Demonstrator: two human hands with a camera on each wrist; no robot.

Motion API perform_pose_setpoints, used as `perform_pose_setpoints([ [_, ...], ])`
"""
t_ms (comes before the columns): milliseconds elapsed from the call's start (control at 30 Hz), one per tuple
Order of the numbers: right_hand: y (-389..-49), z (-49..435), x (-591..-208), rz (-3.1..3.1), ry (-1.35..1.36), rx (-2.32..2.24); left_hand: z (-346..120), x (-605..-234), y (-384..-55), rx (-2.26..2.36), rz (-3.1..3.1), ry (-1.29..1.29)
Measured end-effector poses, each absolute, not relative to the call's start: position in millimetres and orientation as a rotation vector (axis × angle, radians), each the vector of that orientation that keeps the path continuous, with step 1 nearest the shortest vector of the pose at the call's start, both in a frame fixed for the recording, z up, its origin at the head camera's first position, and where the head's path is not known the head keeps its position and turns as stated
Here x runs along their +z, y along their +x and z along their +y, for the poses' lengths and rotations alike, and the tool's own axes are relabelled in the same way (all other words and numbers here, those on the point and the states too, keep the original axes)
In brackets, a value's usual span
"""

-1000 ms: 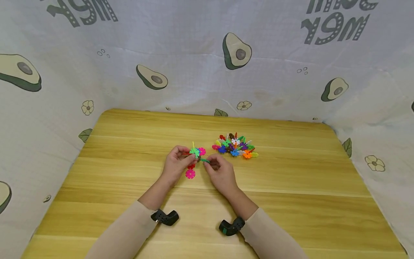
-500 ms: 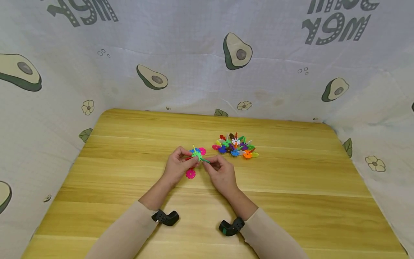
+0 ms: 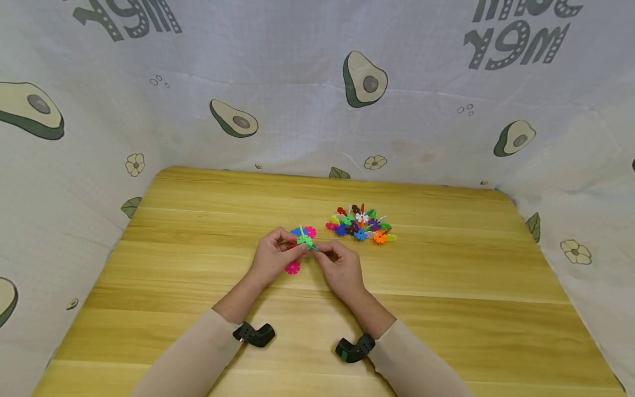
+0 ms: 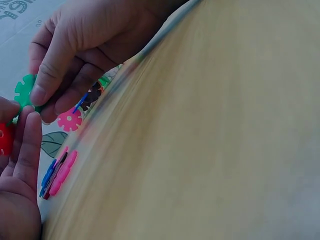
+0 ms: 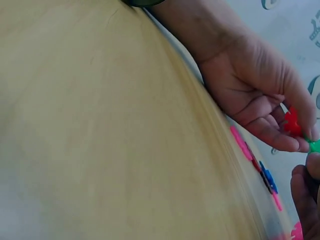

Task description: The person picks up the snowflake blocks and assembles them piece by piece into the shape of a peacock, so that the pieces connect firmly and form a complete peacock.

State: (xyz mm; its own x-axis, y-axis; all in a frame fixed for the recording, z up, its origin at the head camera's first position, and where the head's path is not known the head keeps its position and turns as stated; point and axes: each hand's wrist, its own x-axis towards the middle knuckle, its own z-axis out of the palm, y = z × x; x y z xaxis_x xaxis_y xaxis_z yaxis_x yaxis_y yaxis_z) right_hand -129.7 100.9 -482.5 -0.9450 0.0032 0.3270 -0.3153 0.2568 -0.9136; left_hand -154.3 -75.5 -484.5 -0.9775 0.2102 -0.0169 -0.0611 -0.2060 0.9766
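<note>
My left hand (image 3: 273, 255) pinches a small cluster of interlocking snowflake discs over the table's middle. A light green disc (image 3: 305, 241) faces up in it, with a yellow disc (image 3: 301, 229) on edge and a red disc (image 5: 291, 121) beside the fingers. With thumb and forefinger, my right hand (image 3: 341, 266) holds a darker green disc (image 4: 24, 92), its edge right at the light green one. Under and around the left hand, a pink disc (image 3: 292, 267), a blue disc (image 3: 295, 231) and another pink disc (image 3: 311, 231) show; the fingers partly hide what lies between them.
Behind the right hand, a many-coloured cluster of snowflake discs (image 3: 361, 225) sits on the wooden table (image 3: 446, 264). A white cloth (image 3: 297, 110) with avocado prints hangs around the back and sides. Black wrist cameras are strapped on both forearms.
The light green disc in my left hand has shifted right and slightly nearer, meeting the darker green disc. My left fingers moved along with it; my right hand has barely moved.
</note>
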Motion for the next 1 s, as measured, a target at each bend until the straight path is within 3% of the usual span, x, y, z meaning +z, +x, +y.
perform_pose_setpoints([
  [167,-129.9,100.0,-483.0,-2.311,0.305,1.747,-75.0,-483.7,-154.6,2.351,1.798,0.197],
  [333,-129.4,99.6,-481.6,-2.524,0.304,1.674,-73.7,-481.7,-157.7,2.59,1.587,0.009],
  [600,-127.6,101.0,-485.6,-2.72,0.983,0.881,-74.2,-481.2,-160.4,2.634,1.544,-0.089],
  [1000,-127.5,101.8,-484.2,-2.583,0.979,0.714,-71.7,-482.6,-158.3,2.598,1.738,-0.066],
])
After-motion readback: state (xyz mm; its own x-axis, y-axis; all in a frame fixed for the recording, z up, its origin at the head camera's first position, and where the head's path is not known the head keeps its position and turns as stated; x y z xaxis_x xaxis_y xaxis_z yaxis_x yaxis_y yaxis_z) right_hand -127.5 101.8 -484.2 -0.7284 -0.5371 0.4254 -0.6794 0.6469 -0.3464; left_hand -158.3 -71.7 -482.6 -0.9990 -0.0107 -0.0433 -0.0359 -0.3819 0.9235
